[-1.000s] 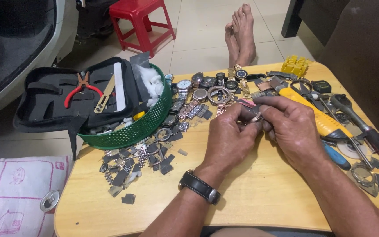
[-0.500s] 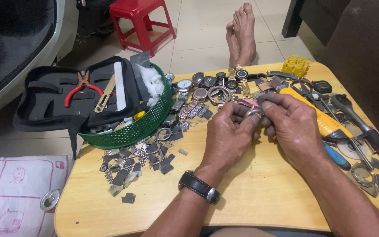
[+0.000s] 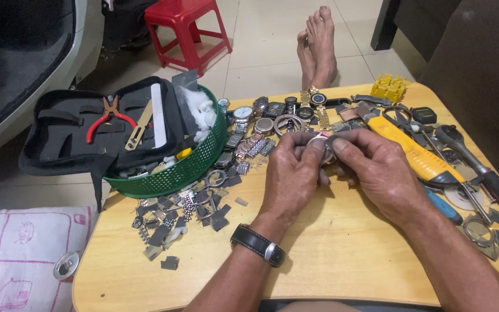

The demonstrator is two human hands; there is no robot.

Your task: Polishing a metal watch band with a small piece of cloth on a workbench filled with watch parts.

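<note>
Both of your hands meet over the middle of the wooden table (image 3: 330, 254), pinching one small round watch case (image 3: 320, 151) between them. Your left hand (image 3: 293, 173) closes thumb and forefinger on its near edge; your right hand (image 3: 376, 167) closes on its far side, thumb pressed on top. The case is mostly hidden by your fingers, so you cannot tell which face is up.

By the look of it, you are at the stage of working the case itself, pressing or prying at its rim. The next move calls for a steady pinch and small, even thumb pressure, with the case held level.

Just beyond the grip lies a row of loose watches (image 3: 272, 112). Right of it lies the yellow utility knife (image 3: 417, 156); left of it, the green basket (image 3: 186, 167) and scattered band links (image 3: 192, 208).
</note>
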